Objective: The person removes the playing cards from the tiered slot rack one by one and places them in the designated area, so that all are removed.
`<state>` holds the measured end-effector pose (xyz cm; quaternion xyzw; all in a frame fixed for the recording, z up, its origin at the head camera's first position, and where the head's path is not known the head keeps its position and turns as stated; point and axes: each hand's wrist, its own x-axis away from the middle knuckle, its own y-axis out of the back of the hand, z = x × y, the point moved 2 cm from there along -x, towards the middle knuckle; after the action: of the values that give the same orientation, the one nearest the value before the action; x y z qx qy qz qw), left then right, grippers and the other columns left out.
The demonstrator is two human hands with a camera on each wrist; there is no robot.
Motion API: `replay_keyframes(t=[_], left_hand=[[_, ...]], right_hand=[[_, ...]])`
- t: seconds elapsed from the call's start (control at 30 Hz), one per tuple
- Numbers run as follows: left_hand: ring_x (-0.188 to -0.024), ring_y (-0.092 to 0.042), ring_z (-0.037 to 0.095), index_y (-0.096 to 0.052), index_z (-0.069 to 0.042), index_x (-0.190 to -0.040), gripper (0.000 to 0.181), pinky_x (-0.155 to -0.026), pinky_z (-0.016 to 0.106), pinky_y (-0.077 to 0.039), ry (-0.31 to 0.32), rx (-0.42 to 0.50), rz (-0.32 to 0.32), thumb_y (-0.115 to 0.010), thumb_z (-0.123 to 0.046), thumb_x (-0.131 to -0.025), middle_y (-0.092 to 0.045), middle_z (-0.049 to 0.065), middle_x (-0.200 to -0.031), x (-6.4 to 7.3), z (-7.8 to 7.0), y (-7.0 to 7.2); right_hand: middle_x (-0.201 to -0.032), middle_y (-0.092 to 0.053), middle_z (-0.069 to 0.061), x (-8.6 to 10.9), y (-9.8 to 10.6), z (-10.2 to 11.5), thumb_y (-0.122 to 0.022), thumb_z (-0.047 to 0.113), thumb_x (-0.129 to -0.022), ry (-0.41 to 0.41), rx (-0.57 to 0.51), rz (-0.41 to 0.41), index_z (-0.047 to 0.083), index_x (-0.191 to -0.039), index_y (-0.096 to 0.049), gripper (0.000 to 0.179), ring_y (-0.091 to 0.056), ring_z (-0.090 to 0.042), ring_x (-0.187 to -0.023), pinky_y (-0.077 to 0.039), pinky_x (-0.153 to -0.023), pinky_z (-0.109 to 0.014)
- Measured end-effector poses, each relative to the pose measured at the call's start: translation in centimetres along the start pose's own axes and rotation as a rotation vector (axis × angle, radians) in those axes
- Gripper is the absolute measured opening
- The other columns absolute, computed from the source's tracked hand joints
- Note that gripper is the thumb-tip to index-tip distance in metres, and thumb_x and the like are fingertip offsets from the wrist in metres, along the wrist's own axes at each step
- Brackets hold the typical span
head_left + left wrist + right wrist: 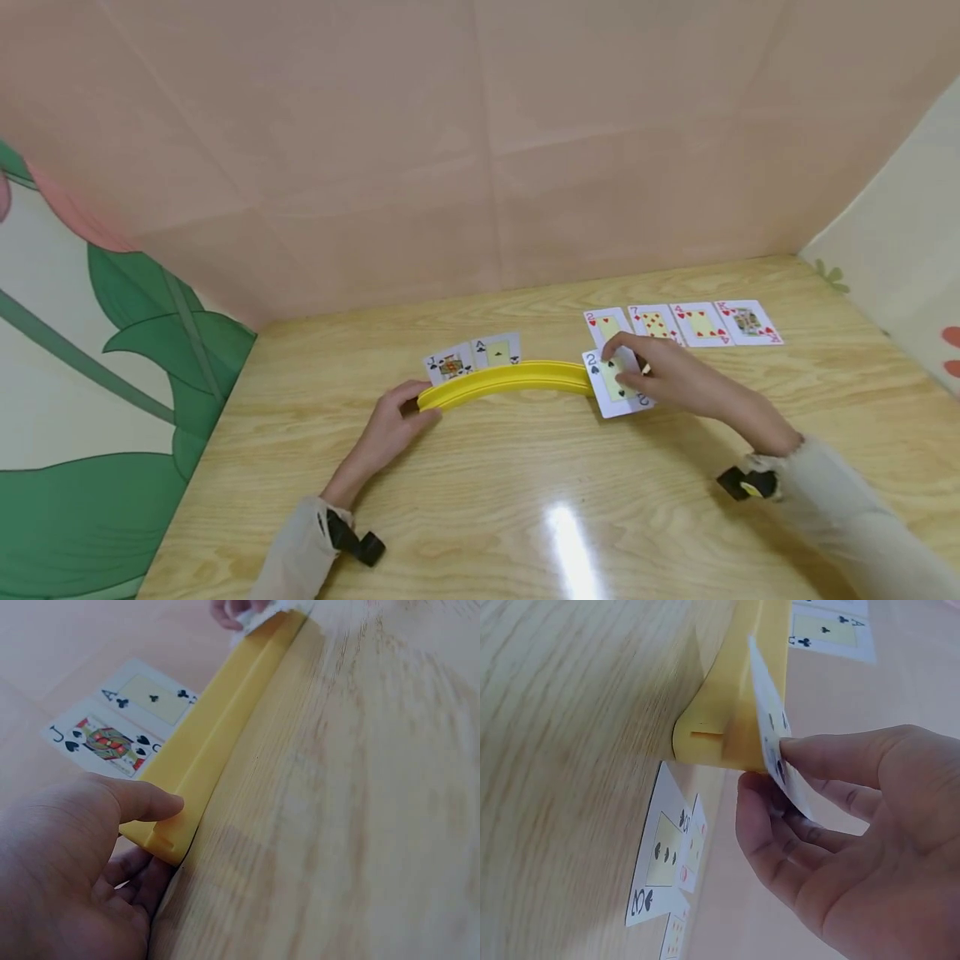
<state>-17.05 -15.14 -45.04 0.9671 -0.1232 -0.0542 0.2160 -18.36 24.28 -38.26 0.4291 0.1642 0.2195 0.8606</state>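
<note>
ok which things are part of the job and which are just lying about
Likely in use:
yellow holder in left hand
card in right hand
jack and ace in holder

Lying about, maybe wanted too:
four red-suited cards
spade card beside holder

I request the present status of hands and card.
Left hand grips yellow holder. Right hand pinches card near holder's right end. Spade card close by, maybe in the way.

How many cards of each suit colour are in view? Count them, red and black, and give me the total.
Red suits: 4 (king, four, seven, partly covered heart)
Black suits: 4 (jack, ace, held card, flat card)
Total: 8
</note>
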Motion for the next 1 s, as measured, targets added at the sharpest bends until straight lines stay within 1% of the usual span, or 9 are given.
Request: replay_keyframes(t=[0.13, 0.2, 0.3, 0.4, 0.57, 0.6, 0.73, 0.83, 1.0], left_hand=[[-0.105, -0.061, 0.024, -0.067, 0.000, -0.125, 0.033, -0.090, 0.034, -0.050, -0.006, 0.001, 0.011, -0.069, 0.000, -0.091, -0.065, 0.012, -0.122, 0.5, -1.9, 0.2], [-0.105, -0.061, 0.023, -0.067, 0.000, -0.124, 0.033, -0.090, 0.035, -0.050, -0.010, 0.002, 0.012, -0.069, 0.000, -0.091, -0.066, 0.012, -0.121, 0.7, -2.5, 0.3], [-0.105, -0.061, 0.023, -0.067, 0.000, -0.124, 0.033, -0.090, 0.035, -0.050, -0.008, 0.003, 0.013, -0.069, 0.000, -0.091, -0.065, 0.012, -0.122, 0.7, -2.6, 0.4], [-0.105, -0.061, 0.022, -0.067, -0.001, -0.124, 0.033, -0.090, 0.034, -0.050, 0.002, 0.008, 0.018, -0.069, -0.001, -0.091, -0.065, 0.012, -0.123, 0.7, -2.5, 0.4], [-0.105, -0.061, 0.022, -0.067, -0.001, -0.125, 0.034, -0.089, 0.034, -0.050, 0.005, 0.014, 0.020, -0.069, -0.001, -0.092, -0.065, 0.012, -0.123, 0.7, -2.4, 0.3], [-0.105, -0.061, 0.022, -0.067, -0.001, -0.125, 0.034, -0.090, 0.034, -0.050, 0.004, 0.014, 0.019, -0.069, -0.001, -0.092, -0.065, 0.012, -0.123, 0.7, -2.4, 0.3], [-0.105, -0.061, 0.022, -0.067, -0.001, -0.124, 0.033, -0.090, 0.034, -0.050, 0.008, 0.016, 0.016, -0.069, -0.001, -0.092, -0.065, 0.012, -0.122, 0.7, -2.5, 0.3], [-0.105, -0.061, 0.023, -0.067, -0.001, -0.124, 0.032, -0.089, 0.033, -0.050, 0.006, 0.015, 0.014, -0.069, -0.001, -0.091, -0.065, 0.012, -0.121, 0.7, -2.5, 0.4], [-0.104, -0.061, 0.023, -0.068, -0.001, -0.123, 0.032, -0.088, 0.032, -0.050, 0.001, 0.010, 0.012, -0.069, -0.001, -0.091, -0.066, 0.012, -0.120, 0.7, -2.5, 0.3]], right_hand=[[-0.069, -0.050, 0.004, -0.1, 0.0, 0.2, -0.071, -0.002, -0.088, 0.025, 0.022, -0.002, 0.010, -0.112, -0.061, 0.029, -0.043, -0.011, -0.058, -0.040, -0.053, -0.025], [-0.069, -0.051, 0.005, -0.1, -0.1, 0.1, -0.071, -0.003, -0.087, 0.040, 0.026, -0.005, 0.010, -0.111, -0.061, 0.029, -0.044, -0.010, -0.058, -0.040, -0.053, -0.025], [-0.070, -0.052, 0.006, -0.1, 0.1, -0.3, -0.072, -0.003, -0.087, 0.047, 0.024, -0.020, 0.010, -0.110, -0.063, 0.028, -0.047, -0.010, -0.060, -0.043, -0.053, -0.025], [-0.071, -0.052, 0.005, 0.0, 0.6, -1.0, -0.073, -0.002, -0.086, 0.025, 0.029, -0.043, 0.011, -0.107, -0.064, 0.026, -0.049, -0.011, -0.063, -0.043, -0.054, -0.025], [-0.071, -0.048, 0.002, 0.4, 2.2, -2.3, -0.074, -0.001, -0.086, -0.024, 0.033, -0.086, 0.011, -0.103, -0.066, 0.023, -0.044, -0.012, -0.065, -0.038, -0.055, -0.025], [-0.072, -0.049, 0.001, 0.5, 2.5, -2.6, -0.074, -0.002, -0.086, -0.029, 0.027, -0.092, 0.011, -0.103, -0.067, 0.022, -0.043, -0.012, -0.064, -0.037, -0.055, -0.025], [-0.087, -0.062, -0.004, 0.9, 3.7, -4.0, -0.073, -0.003, -0.087, -0.050, -0.018, -0.098, 0.008, -0.102, -0.068, 0.020, -0.047, -0.010, -0.069, -0.040, -0.058, -0.024], [-0.101, -0.067, -0.005, 1.3, 4.3, -5.2, -0.072, -0.002, -0.088, -0.070, -0.036, -0.082, 0.007, -0.103, -0.068, 0.018, -0.051, -0.009, -0.074, -0.043, -0.062, -0.023], [-0.088, -0.063, -0.001, 1.9, 4.9, -7.1, -0.073, 0.001, -0.087, -0.109, 0.023, -0.026, 0.007, -0.102, -0.069, 0.017, -0.044, -0.007, -0.067, -0.037, -0.059, -0.025]])
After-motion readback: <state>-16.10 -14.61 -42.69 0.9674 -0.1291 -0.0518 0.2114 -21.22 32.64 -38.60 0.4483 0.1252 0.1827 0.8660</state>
